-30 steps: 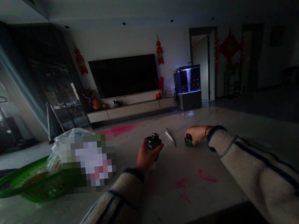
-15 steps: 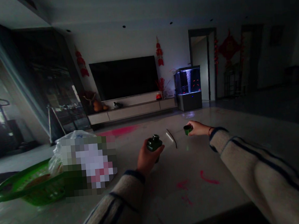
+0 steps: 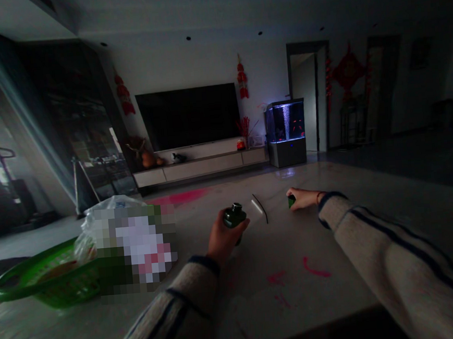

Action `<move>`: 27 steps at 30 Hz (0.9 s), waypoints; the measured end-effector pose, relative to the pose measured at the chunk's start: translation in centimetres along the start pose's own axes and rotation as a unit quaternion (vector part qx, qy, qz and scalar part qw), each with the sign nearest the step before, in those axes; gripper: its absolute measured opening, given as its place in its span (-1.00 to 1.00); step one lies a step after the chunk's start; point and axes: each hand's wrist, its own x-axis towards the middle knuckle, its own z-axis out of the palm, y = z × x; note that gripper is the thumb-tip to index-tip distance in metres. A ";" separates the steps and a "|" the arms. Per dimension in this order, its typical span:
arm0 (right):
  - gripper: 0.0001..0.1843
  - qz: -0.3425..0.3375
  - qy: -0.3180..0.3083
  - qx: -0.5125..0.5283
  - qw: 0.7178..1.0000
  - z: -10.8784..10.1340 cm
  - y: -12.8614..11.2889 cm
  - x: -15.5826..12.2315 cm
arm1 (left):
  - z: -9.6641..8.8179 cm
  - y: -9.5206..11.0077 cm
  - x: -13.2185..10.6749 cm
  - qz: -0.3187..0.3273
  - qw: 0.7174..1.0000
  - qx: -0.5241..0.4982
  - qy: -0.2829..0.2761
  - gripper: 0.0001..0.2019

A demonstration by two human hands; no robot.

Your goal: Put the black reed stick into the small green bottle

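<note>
My left hand is wrapped round a dark green bottle with a shiny rim on its narrow neck. The bottle stands roughly upright over the table, its lower part mostly hidden by my fingers. Farther off to the right, my right hand grips a small green cup-like cap, apart from the bottle. Much of the cap is covered by my fingers. Between the two hands, a thin dark curved strip lies on the table beside a short pale streak, which may be a reflection.
On the left of the pale table sits a green plastic basket with a clear plastic bag and a blurred-out item by it. Pink-red marks spot the tabletop. Beyond stand a lit fish tank and a TV cabinet.
My right hand has shifted slightly right, and the cap has turned so that its opening no longer shows. My left hand and the bottle have stayed nearly still.
</note>
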 end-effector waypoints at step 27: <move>-0.76 -0.341 0.157 -0.338 0.863 3.1 -8.8 -3.5 | 0.2 -0.5 0.2 0.015 1.000 -0.004 0.016 -0.46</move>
